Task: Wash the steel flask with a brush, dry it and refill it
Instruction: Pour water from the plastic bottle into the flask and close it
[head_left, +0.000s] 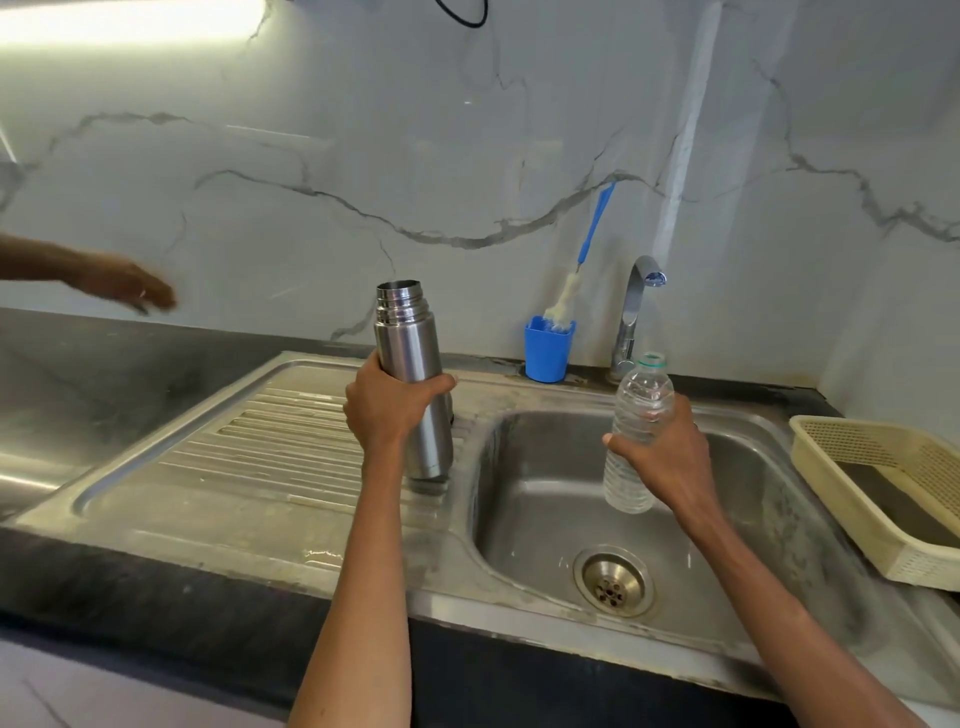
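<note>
Both forearms reach up from the near edge | left hand (387, 410) wraps steel flask (410, 374) mid-body, upright, open mouth up, over sink (291, 467) drainboard | right hand (667, 457) grips uncapped plastic water bottle (636, 441), upright over basin | bottle brush (576, 270) stands in blue cup (548, 356), far.

Silver steel flask (410, 374); clear plastic bottle (636, 431) with a green neck ring; blue cup (548, 353); blue-handled white brush (576, 270); cream perforated basket (831, 488); grey-veined white wall (467, 156).

White veined marble wall (467, 130) behind dark countertop (130, 353), strip light (130, 21) above
</note>
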